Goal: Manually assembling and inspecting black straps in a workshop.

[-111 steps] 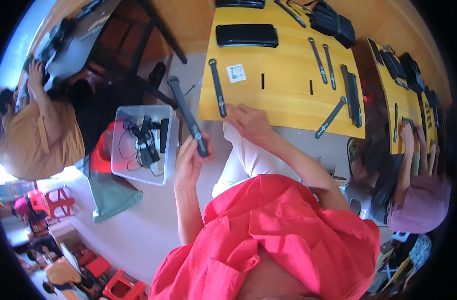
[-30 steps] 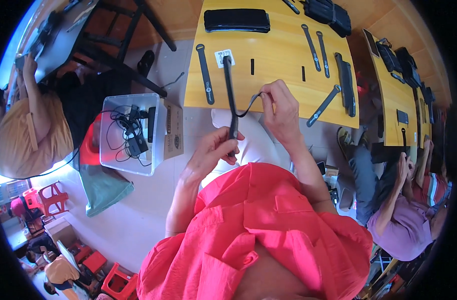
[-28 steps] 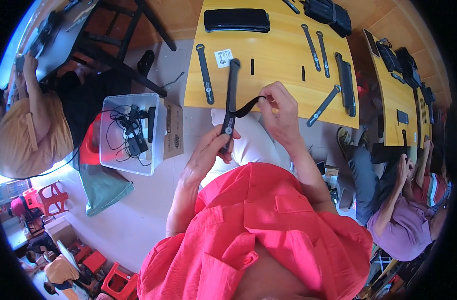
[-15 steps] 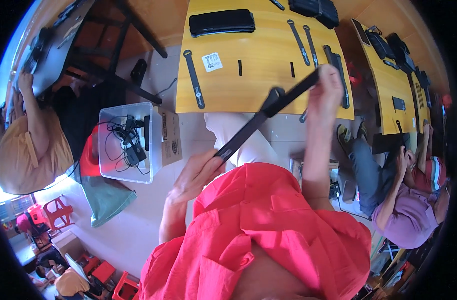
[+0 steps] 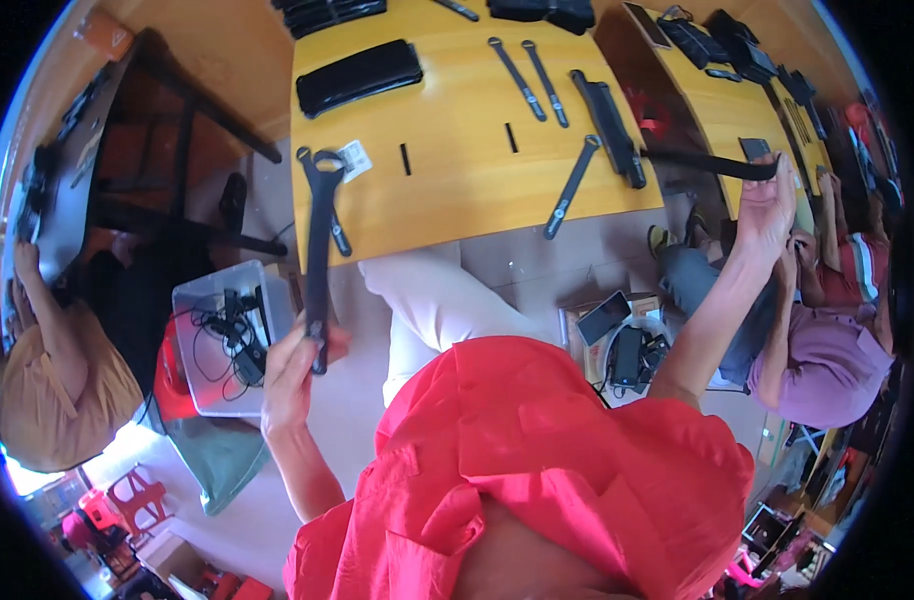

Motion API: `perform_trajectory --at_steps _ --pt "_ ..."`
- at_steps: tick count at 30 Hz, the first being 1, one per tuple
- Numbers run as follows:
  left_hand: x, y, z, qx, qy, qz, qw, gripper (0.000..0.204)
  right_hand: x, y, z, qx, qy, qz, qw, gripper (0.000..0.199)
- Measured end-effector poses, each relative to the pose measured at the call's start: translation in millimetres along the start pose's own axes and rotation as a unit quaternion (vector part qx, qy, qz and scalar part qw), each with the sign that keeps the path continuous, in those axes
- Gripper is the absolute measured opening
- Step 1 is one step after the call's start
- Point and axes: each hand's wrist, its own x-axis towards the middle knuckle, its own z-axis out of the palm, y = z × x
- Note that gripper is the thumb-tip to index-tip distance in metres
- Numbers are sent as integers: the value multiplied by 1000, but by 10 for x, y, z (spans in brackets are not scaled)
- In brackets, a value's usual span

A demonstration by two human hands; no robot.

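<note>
My left hand (image 5: 292, 380), left of the table's near edge, is closed round the lower end of a black strap (image 5: 319, 250). This strap stands upward, and its ringed end overlaps the table's left side, in front of another black strap (image 5: 340, 238) and a white printed label (image 5: 356, 160). Out to the right, my right hand (image 5: 767, 205) is raised past the table edge, fingers pinched on the end of a second black strap (image 5: 707, 162). That strap trails leftward toward a long black folded piece (image 5: 607, 125) lying along the table's right edge.
The yellow table (image 5: 447, 200) also bears ring-ended straps (image 5: 572, 187) and a black flat bundle (image 5: 359, 78). A clear plastic bin of cables (image 5: 262, 400) stands on the floor at left. People sit on both sides, one in a purple shirt (image 5: 817, 365).
My hands have moved far apart, left hand leftward and right hand rightward. The black lengths that spanned between them are now separate, one strap in each hand. My view has shifted.
</note>
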Motion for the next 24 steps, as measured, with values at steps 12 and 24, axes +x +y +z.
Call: perform_trajectory --at_steps 12,24 --pt "1610 -71 1890 -83 -211 -20 974 22 -423 -413 -443 -113 28 -43 992 12" --pt "1717 -336 1166 -39 -15 -26 999 23 -456 -38 -368 -107 20 5 994 13"
